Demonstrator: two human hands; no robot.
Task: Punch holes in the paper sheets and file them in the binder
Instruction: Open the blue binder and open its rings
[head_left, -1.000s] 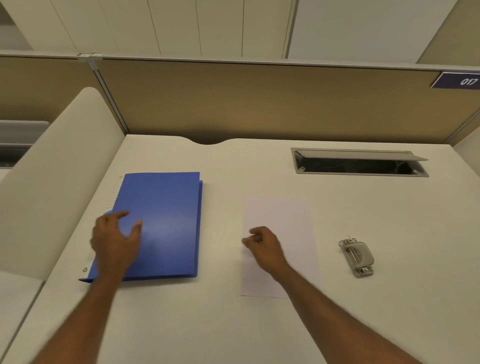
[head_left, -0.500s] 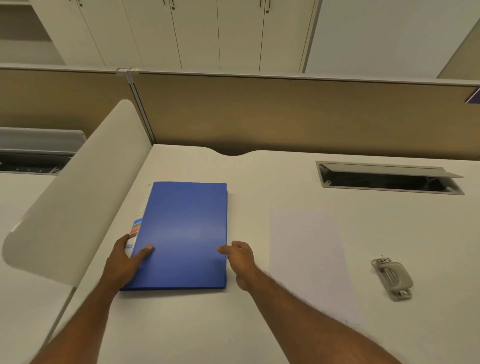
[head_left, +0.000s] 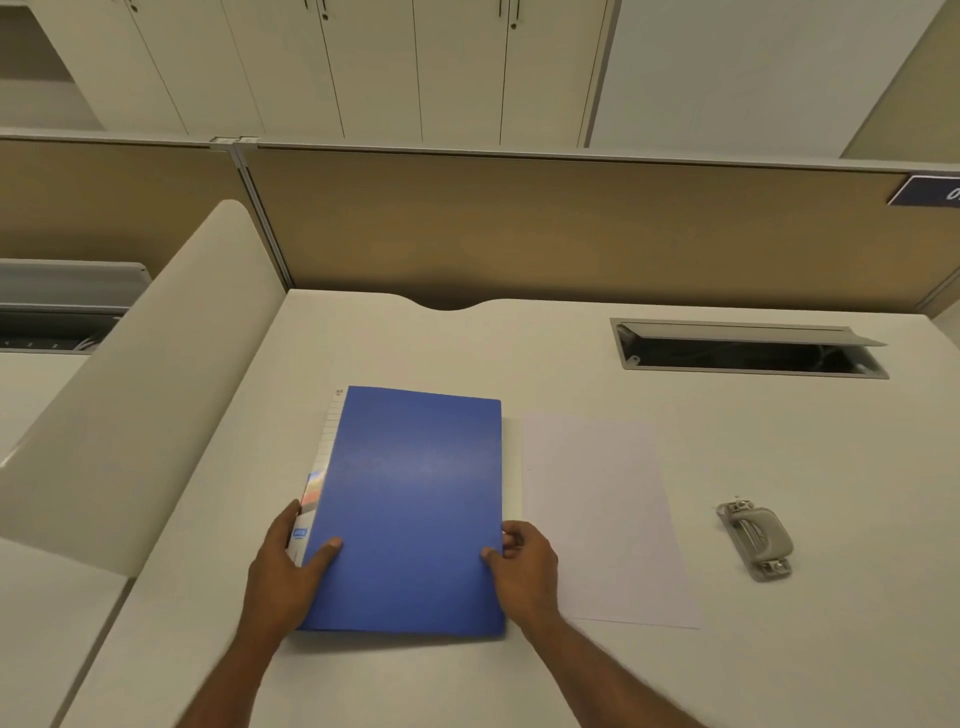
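Note:
A closed blue binder (head_left: 415, 499) lies on the white desk (head_left: 779, 441), its spine with a coloured label on the left. My left hand (head_left: 291, 566) grips the spine side near the lower left corner, thumb on the cover. My right hand (head_left: 524, 566) pinches the cover's right edge near the lower right corner. A white paper sheet (head_left: 602, 514) lies flat just right of the binder. A grey hole punch (head_left: 756, 540) sits further right on the desk.
A curved white side divider (head_left: 135, 395) rises at the left of the desk. A tan partition (head_left: 519, 234) closes the back. An open cable tray slot (head_left: 748, 348) is set into the desk at the back right.
The binder has slid right, closer to the paper. My right hand moved from the paper to the binder's right edge and gripped it; my left hand closed around the spine side.

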